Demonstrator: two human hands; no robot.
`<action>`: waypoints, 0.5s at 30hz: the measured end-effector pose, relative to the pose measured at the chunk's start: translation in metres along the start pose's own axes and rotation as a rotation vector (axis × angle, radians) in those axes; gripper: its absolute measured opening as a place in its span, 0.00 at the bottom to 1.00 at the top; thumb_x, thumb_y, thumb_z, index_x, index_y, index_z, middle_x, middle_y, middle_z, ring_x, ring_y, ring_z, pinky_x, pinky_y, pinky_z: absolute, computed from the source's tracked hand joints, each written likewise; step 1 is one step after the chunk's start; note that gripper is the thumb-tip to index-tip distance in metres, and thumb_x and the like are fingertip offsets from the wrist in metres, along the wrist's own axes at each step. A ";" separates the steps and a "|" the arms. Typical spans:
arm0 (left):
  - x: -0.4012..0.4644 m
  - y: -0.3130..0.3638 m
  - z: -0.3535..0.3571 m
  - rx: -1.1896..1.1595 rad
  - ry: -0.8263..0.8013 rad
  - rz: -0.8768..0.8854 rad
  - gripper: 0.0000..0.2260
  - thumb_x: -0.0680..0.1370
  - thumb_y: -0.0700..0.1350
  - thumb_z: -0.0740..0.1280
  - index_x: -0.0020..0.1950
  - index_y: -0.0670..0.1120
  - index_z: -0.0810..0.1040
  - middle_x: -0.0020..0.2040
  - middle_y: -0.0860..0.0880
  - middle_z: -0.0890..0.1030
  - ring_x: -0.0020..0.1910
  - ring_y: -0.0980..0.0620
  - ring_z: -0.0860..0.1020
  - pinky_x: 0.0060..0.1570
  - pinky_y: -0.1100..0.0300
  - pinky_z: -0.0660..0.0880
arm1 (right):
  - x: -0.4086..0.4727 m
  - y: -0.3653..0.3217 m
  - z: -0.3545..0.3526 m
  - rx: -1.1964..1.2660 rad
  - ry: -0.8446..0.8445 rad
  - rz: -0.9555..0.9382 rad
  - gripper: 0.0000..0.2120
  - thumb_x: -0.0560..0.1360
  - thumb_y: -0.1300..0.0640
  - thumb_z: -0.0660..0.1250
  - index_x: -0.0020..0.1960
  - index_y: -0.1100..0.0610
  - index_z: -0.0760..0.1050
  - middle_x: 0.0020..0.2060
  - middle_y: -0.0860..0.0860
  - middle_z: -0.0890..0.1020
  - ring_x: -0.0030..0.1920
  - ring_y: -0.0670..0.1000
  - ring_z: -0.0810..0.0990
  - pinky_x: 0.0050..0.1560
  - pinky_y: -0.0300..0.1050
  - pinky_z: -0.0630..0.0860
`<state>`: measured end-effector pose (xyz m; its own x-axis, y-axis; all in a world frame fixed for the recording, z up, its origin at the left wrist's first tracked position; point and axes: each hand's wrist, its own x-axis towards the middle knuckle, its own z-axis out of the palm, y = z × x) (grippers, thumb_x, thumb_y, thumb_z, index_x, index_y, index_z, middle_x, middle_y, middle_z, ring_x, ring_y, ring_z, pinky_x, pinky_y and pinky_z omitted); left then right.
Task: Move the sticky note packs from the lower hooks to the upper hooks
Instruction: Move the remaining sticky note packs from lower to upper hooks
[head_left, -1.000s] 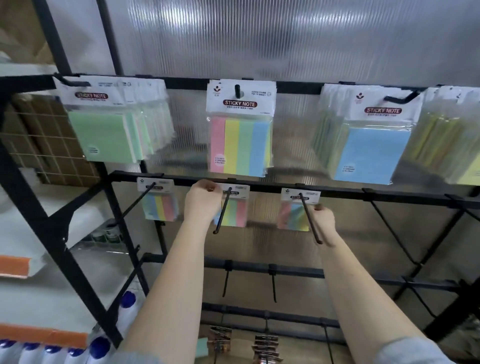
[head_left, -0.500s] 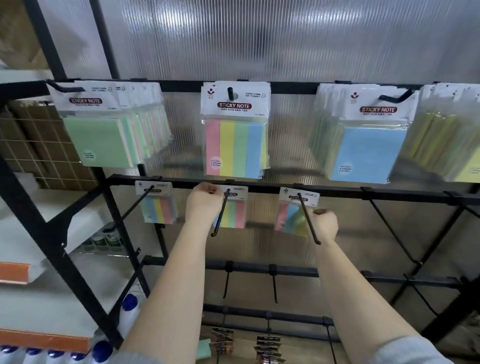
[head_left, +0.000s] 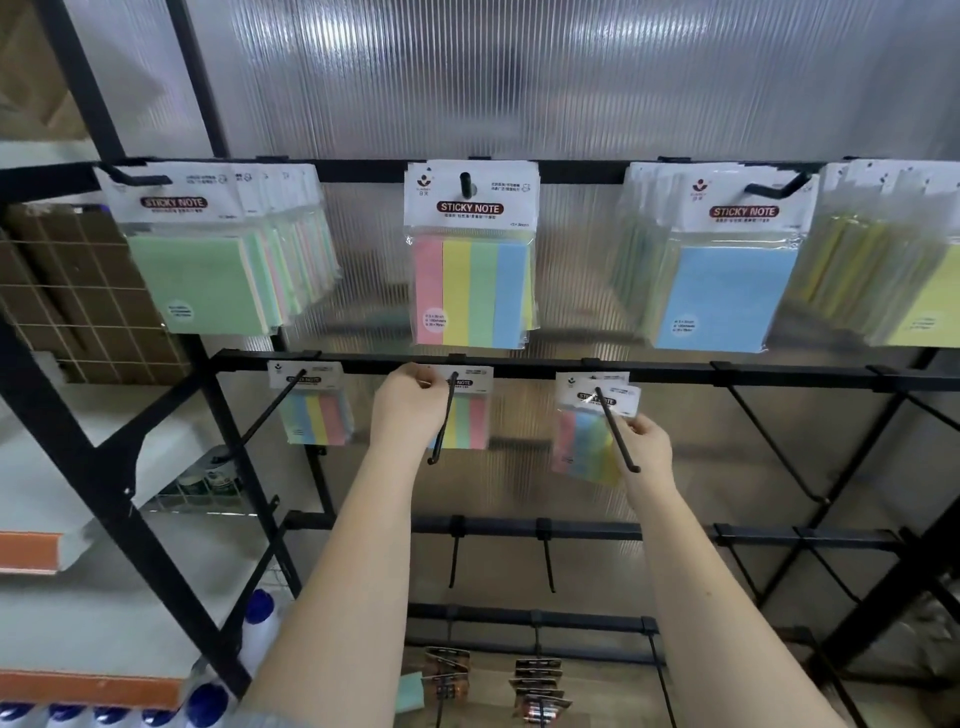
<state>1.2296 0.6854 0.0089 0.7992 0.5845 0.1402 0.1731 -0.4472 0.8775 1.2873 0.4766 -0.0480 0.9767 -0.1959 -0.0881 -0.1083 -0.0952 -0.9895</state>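
Striped pack (head_left: 587, 447) in right hand (head_left: 647, 441)

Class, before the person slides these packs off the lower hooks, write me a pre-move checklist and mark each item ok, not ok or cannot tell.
1. Left hand grips the white header of the middle striped sticky note pack: ok.
2. Right hand pinches the right-hand striped sticky note pack: ok.
3. Right-hand pack clear of its black lower hook: not ok; the hook passes through its header.
4. Middle pack clear of its black hook: not ok.
5. Room on the upper centre hook: cannot tell; packs already hang there.
6. Third striped pack at the left accounted for: not ok; it hangs untouched.
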 end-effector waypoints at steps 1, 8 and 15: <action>-0.002 0.001 -0.001 0.021 -0.008 0.014 0.07 0.79 0.44 0.62 0.53 0.44 0.77 0.45 0.51 0.77 0.41 0.54 0.72 0.35 0.63 0.66 | -0.006 0.000 -0.002 0.001 -0.005 -0.012 0.09 0.79 0.53 0.63 0.52 0.58 0.77 0.45 0.54 0.80 0.47 0.54 0.77 0.45 0.47 0.73; -0.013 0.008 -0.003 0.185 -0.072 0.169 0.06 0.80 0.45 0.58 0.49 0.47 0.74 0.43 0.50 0.77 0.34 0.55 0.73 0.26 0.64 0.64 | -0.047 -0.007 -0.020 -0.053 0.068 -0.127 0.13 0.80 0.58 0.58 0.40 0.62 0.75 0.31 0.52 0.72 0.35 0.50 0.66 0.33 0.43 0.61; -0.018 0.021 0.013 0.294 -0.157 0.266 0.17 0.82 0.47 0.53 0.40 0.40 0.74 0.32 0.47 0.76 0.30 0.50 0.74 0.27 0.61 0.67 | -0.081 -0.020 -0.043 -0.281 0.142 -0.152 0.14 0.78 0.58 0.58 0.34 0.59 0.64 0.27 0.51 0.63 0.28 0.50 0.59 0.29 0.44 0.54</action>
<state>1.2259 0.6568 0.0194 0.9122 0.3228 0.2523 0.0881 -0.7559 0.6487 1.2021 0.4525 -0.0165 0.9523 -0.2904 0.0942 -0.0294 -0.3946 -0.9184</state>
